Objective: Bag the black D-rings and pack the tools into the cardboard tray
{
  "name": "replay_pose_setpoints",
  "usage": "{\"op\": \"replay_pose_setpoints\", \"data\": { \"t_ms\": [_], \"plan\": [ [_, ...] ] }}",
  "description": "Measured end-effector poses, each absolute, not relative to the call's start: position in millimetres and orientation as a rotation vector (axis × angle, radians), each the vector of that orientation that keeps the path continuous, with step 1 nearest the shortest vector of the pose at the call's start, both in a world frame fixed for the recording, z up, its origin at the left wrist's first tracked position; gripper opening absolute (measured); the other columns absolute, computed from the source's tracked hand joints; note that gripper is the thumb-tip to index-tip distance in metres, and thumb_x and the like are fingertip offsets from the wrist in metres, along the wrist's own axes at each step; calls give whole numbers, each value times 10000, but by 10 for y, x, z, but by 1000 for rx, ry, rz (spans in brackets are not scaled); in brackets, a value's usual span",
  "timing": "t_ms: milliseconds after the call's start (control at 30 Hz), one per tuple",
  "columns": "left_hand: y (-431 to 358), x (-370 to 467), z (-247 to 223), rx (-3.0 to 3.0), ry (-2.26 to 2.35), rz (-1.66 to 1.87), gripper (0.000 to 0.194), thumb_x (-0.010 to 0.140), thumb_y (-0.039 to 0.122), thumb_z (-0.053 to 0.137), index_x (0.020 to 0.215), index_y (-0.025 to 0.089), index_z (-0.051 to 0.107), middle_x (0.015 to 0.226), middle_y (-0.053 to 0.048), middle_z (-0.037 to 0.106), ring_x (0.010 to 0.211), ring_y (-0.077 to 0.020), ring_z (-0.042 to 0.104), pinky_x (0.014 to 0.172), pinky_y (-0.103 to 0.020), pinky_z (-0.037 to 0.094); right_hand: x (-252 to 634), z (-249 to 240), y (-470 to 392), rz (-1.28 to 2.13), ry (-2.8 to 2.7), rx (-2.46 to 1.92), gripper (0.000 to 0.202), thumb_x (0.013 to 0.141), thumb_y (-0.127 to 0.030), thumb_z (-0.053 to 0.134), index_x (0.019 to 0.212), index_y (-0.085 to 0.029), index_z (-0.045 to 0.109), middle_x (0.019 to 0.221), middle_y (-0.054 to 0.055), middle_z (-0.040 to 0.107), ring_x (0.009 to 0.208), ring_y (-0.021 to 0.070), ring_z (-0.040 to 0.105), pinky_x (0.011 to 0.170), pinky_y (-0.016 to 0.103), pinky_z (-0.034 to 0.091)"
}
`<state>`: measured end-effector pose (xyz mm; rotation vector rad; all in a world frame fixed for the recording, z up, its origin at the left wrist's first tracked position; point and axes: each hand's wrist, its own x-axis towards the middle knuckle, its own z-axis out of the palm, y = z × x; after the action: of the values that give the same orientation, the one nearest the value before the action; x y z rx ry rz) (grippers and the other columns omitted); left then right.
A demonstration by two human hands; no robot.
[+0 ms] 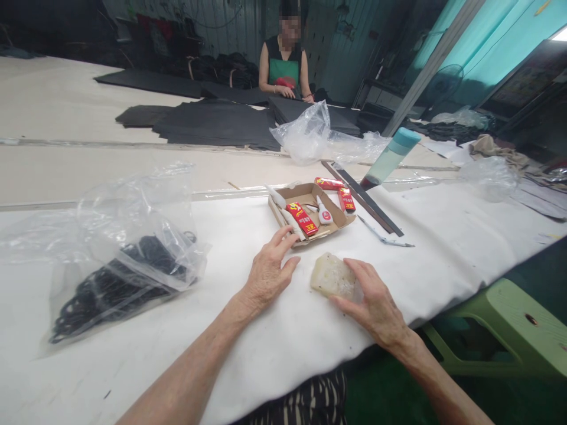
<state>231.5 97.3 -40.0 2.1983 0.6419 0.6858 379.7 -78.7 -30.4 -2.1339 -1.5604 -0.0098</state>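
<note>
Left hand (269, 273), fingers loosely spread, meets the box's (325, 236) near edge; right fingers grip the block (333, 276), bare desk (274, 342) nearer the body.

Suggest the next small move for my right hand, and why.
Probably ease the pale block slightly towards you. The right hand has fingers and thumb at its edges, and the block lies close to the cardboard box that the left hand touches; shifting it should leave more room.
</note>
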Motion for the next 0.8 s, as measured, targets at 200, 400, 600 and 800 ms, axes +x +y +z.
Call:
{"op": "replay_pose_setpoints", "data": {
  "t_ms": [200,400,600,800],
  "plan": [
    [976,2299,-380,2185,659,673,387,798,163,499,1179,204,555,1411,-61,423,1195,-242,498,1047,-404,378,3768,-254,-762,82,-1522,-2179,534,742,-309,635,1219,-163,443,1178,129,554,1102,264,517,937,410,468],
    [997,2273,-443,2189,681,657,411,801,157,479,1205,203,541,1430,-74,401,1234,-236,468,1060,-409,371,3789,-239,-745,132,-1467,-2166,503,751,-316,602,1211,-160,472,1186,122,563,1108,251,534,941,385,469],
    [993,2273,-460,2183,703,666,434,791,150,484,1216,216,541,1424,-61,416,1244,-229,463,1063,-406,375,3893,-73,-509,-83,-1303,-2150,523,748,-411,601,1202,-179,484,1144,104,593,1043,262,566,887,404,488],
    [988,2258,-441,2174,706,681,428,784,143,490,1201,219,551,1415,-63,427,1238,-228,471,1058,-402,384,4141,57,244,-448,-1343,-2158,525,763,-436,609,1177,-139,479,1088,140,592,1013,296,521,860,437,459]
  ]
}}
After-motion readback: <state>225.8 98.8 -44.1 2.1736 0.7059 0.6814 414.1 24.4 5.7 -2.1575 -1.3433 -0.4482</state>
